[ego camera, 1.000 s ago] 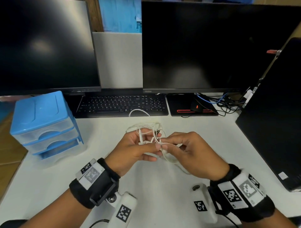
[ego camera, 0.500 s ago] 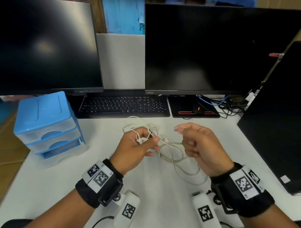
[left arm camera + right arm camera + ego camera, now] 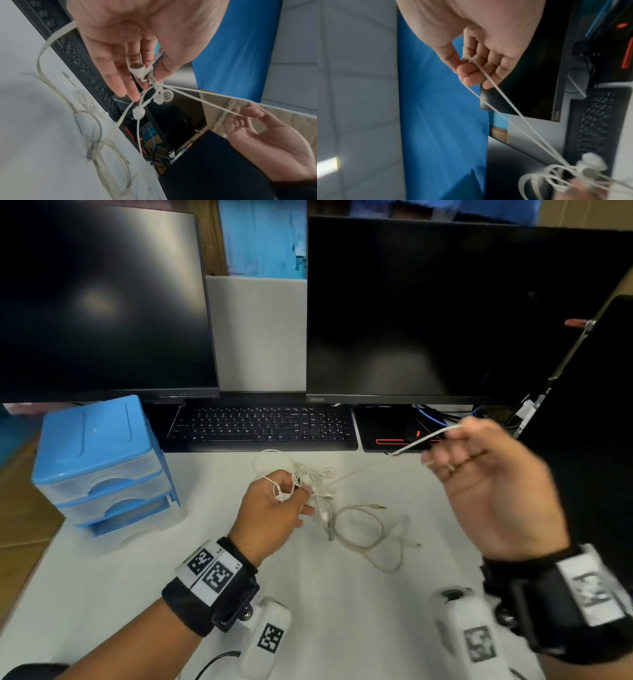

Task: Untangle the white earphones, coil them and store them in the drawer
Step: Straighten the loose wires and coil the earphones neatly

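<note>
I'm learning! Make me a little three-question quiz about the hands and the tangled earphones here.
1. True or false: the right hand lies flat on the table.
2. Which hand's grip holds the knot with the earbuds? A left hand, B right hand, C neither.
3. Fill in: the blue drawer unit stands to the ___ of the white earphones.

Key: 1 false, it is raised, pinching cord. 2 A. 3 left.
</note>
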Motion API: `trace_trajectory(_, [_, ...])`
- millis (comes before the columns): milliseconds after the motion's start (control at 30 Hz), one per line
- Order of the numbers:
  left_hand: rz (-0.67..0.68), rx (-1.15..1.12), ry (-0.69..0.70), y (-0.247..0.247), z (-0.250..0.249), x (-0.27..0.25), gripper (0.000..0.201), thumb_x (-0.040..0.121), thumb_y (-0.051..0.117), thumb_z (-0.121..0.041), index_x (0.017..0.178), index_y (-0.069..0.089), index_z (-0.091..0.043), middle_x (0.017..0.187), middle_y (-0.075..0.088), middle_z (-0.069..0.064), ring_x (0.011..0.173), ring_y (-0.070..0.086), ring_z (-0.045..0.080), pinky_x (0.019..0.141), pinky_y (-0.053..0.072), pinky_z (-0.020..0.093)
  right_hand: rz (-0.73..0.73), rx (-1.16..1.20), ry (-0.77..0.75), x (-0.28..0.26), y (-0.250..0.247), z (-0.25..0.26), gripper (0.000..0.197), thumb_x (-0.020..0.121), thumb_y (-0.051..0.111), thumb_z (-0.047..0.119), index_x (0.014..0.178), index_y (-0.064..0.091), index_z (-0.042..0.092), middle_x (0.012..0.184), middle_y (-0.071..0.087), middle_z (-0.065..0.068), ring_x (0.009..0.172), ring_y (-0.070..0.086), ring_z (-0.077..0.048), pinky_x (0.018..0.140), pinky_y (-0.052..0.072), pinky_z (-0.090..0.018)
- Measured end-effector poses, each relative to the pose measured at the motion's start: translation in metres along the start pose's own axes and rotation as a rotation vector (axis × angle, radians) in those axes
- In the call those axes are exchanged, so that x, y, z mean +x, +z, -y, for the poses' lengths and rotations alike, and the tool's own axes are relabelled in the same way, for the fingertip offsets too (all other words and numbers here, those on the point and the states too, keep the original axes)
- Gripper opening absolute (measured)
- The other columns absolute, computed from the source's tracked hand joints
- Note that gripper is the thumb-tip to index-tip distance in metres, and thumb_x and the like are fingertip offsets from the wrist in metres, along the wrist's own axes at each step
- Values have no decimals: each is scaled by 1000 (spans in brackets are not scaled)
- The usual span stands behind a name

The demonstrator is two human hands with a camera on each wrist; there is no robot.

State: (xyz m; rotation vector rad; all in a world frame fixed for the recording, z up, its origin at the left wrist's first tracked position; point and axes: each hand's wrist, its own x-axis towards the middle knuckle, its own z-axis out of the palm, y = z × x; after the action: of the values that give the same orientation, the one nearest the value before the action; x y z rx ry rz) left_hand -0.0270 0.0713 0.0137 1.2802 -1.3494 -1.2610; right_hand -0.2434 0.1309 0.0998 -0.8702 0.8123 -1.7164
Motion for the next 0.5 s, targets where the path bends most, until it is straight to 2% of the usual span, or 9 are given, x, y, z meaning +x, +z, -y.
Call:
trace_trajectory(67, [48,-95,6,-2,-4,1,22,96,59,-14,88,52,5,87,71,10,79,75,23,64,56,28,49,147,37,4,-12,18,18,77,59,24,61,60,15,51,46,4,55,50,-13,74,54,-26])
trace_trajectory(133, [104,-194,20,0,-10,-2,17,99,53,-14,95,50,2,89,76,7,80,75,26,69,57,30,135,50,89,10,-28,23,21,69,71,31,68,57,14,50,40,5,46,40,-13,65,52,-26])
trace_trajectory(200, [104,-187,70,2,-13,-6,16,99,53,-13,96,49,2,85,75,5,76,75,26,69,58,30,185,-253,152,16,-41,17,37,67,77,40,84,64,10,50,40,2,40,30,-15,53,44,-27])
trace_trajectory(233, [86,-156,115,3,-13,-7,17,98,55,-12,94,50,4,83,73,6,74,75,26,69,58,30,203,-437,179,18,-42,12,48,69,75,51,93,68,10,50,44,-2,41,31,-18,49,42,-27])
trace_trajectory(300, [51,-82,185,4,-13,-8,12,95,59,-10,90,55,0,85,69,9,74,75,25,72,61,33,240,-711,247,17,-37,1,68,62,71,76,99,73,19,58,58,-13,47,41,-25,45,42,-25])
trace_trajectory(333, [45,-62,202,4,-13,-9,10,94,61,-10,88,57,-3,85,69,9,75,75,25,74,61,35,265,-775,290,16,-32,-4,71,61,68,80,99,74,21,64,64,-16,50,46,-27,46,44,-26])
trace_trajectory(433, [39,-42,228,6,-13,-12,11,91,65,-9,83,58,-6,79,70,-3,75,75,24,75,60,39,320,-805,376,7,-14,-17,61,74,57,69,102,72,18,77,72,-18,53,55,-29,57,51,-33])
trace_trajectory(500, [29,-23,247,7,-12,-12,12,90,67,-10,80,59,-7,80,71,-1,74,75,22,75,60,41,347,-801,338,0,-6,-27,53,74,62,60,98,72,14,79,73,-18,52,56,-25,60,49,-35])
